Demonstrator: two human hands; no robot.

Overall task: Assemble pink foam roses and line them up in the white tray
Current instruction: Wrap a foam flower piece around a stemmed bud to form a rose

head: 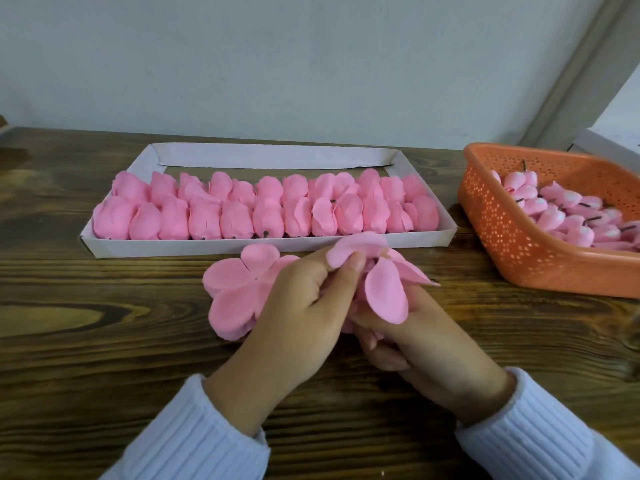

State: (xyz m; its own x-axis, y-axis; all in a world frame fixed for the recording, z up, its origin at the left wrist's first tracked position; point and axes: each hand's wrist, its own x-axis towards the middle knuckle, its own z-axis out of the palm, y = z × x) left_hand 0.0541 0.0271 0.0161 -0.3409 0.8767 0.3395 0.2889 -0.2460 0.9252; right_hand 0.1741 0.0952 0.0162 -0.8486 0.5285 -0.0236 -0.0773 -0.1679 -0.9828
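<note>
The table (104,341) is dark wood with bold grain and a faint sheen. The tray (270,155) is white card, matt and smooth. The roses (235,220) in it are pink foam, matt and soft-looking. The petal stack (235,292) and the held rose (386,294) are the same thin, smooth foam. The basket (512,244) is orange plastic, perforated, slightly glossy. The buds (554,216) inside are pale pink foam on dark stems. The sleeves (194,438) are pale ribbed knit. The wall (277,64) looks painted, matt.
</note>
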